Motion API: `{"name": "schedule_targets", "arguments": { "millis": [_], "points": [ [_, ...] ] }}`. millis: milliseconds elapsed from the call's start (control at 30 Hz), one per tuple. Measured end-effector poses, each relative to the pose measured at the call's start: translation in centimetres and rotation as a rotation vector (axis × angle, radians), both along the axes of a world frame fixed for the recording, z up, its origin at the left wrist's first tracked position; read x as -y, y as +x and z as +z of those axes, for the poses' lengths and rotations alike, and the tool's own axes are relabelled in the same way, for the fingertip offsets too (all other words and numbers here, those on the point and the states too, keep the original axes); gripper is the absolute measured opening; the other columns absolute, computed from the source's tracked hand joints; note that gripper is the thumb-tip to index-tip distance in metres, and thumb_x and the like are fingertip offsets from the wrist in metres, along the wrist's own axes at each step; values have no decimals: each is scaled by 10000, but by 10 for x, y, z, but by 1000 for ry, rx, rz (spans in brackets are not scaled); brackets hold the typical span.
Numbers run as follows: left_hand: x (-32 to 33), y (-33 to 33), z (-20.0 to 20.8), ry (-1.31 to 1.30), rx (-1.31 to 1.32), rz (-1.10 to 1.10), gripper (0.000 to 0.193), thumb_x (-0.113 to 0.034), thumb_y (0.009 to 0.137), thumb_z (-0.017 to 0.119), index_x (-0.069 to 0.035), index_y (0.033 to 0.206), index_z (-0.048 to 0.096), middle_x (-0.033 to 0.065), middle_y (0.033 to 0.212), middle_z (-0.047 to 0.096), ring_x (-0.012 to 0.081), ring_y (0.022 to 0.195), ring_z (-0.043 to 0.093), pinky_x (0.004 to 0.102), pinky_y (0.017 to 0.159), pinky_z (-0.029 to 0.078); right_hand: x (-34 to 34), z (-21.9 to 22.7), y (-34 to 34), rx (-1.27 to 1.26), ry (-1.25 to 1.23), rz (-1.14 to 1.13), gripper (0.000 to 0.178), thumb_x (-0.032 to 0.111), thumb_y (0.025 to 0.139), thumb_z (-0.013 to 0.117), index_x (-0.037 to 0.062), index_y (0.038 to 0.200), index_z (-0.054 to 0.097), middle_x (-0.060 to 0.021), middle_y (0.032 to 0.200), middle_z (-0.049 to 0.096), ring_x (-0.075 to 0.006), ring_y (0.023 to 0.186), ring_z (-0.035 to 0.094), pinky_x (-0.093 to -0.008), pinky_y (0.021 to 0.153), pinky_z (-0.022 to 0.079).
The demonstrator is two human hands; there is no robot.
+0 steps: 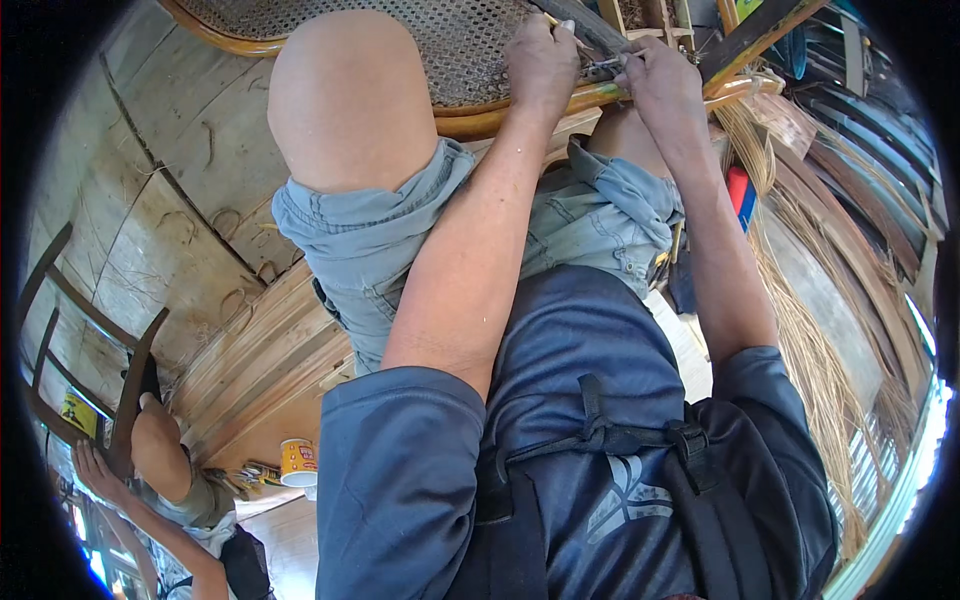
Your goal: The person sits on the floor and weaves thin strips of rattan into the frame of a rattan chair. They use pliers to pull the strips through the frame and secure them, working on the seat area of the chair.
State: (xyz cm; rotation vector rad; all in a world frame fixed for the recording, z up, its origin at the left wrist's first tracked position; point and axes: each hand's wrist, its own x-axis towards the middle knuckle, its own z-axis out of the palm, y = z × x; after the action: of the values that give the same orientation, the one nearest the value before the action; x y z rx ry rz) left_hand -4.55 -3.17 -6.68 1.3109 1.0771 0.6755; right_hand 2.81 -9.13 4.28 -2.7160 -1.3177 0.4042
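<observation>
Woven cane mesh in a curved wooden frame lies across the top of the head view, by my knees. My left hand rests on the mesh near its right edge, fingers closed. A thin tan piece shows at its fingertips, too small to name. To its right, my right hand is closed above the frame's edge. A small, thin, shiny metal-looking piece sticks out from its fingers toward the left hand; its kind is unclear. A dark bar runs between the hands.
Long cane strands hang at the right, beside a red and blue object. Wooden planks lie at left. A yellow cup stands lower left, near another person's hand on a dark wooden frame.
</observation>
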Motion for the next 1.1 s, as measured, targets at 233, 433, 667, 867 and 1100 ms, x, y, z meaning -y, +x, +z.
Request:
{"name": "schedule_targets", "arguments": {
  "millis": [233,433,667,867,1100],
  "points": [
    [-4,-8,10,-70,53,-78,254,-230,794,570,15,758,622,217,732,613,377,718,602,451,686,458,-4,-11,10,150,-155,27,162,160,850,521,9,854,578,-201,739,613,-339,733,621,-400,662,504],
    [-8,-7,11,-191,42,-239,273,-282,765,596,-16,777,658,201,726,624,364,695,605,434,659,466,2,-3,0,153,-142,8,195,205,832,565,11,822,586,-192,702,607,-331,720,625,-377,641,510],
    [-1,-9,7,-31,-46,-282,311,-315,761,623,-8,728,655,134,596,599,225,549,571,360,558,442,5,17,-23,-69,73,-282,197,193,844,562,7,878,617,-146,706,641,-246,675,644,-309,615,492],
    [-8,-12,9,-119,-104,-349,303,-320,739,635,-26,797,682,145,676,637,259,634,615,363,621,469,6,70,-42,-163,251,-370,173,152,848,593,-13,897,618,-86,693,655,-115,663,638,-230,606,478],
    [-18,-17,29,-73,-162,-451,310,-309,749,646,-7,812,675,127,650,623,217,597,564,338,601,451,49,116,-39,-367,620,-412,145,53,860,581,-66,944,581,-149,802,634,-171,663,632,-259,606,512]
  ]
}}
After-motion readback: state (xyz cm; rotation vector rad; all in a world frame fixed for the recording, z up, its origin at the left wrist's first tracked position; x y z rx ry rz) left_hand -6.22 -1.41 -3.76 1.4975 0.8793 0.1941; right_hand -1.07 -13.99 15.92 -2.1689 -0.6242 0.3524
